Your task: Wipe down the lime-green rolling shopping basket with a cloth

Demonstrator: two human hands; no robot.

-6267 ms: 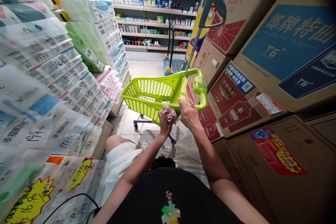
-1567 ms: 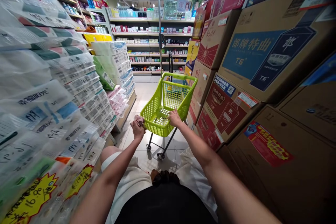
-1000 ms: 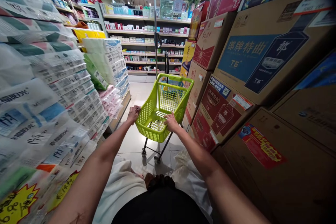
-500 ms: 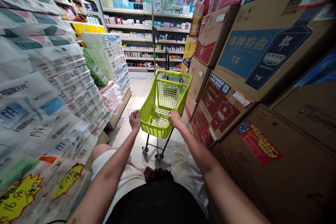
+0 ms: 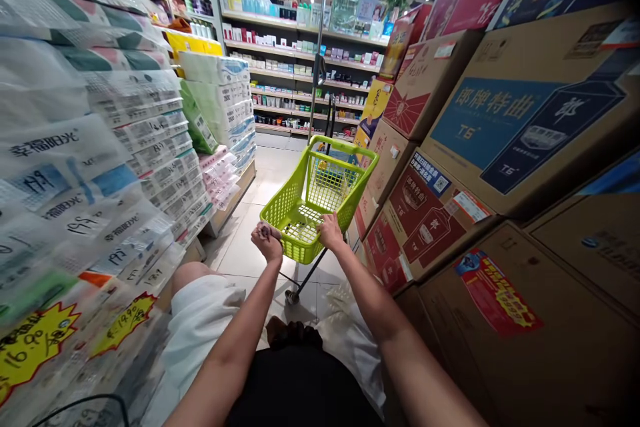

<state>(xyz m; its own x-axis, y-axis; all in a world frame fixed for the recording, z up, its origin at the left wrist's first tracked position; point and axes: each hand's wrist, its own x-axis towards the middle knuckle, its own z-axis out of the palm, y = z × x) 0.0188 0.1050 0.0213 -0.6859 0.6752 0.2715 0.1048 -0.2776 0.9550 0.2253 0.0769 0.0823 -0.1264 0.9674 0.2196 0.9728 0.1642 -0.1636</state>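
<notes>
A lime-green shopping cart [image 5: 297, 251] with a perforated plastic basket on dark metal legs stands in front of me, turned at a slant. My left hand [image 5: 269, 242] is closed at the near left corner of its rim; a small dark mottled patch shows by the fingers, too unclear to name. On the right part of the near rim, my right hand [image 5: 331, 232] is closed, its fingers reaching over the edge. Through the holes of the basket the floor shows. One caster [image 5: 291, 296] sits on the tiles near my feet.
Plastic-wrapped paper packs [image 5: 115, 213] are piled along the left, with yellow price signs [image 5: 37, 350]. Cardboard cartons [image 5: 493, 97] rise close on the right. Across the far end stand shelves [image 5: 295, 70] of small goods, with a metal pole [image 5: 320, 33] before them.
The cart has swung so that its near end points more to the left and its far end to the right. Both hands have stayed on its rim. My view has shifted slightly left.
</notes>
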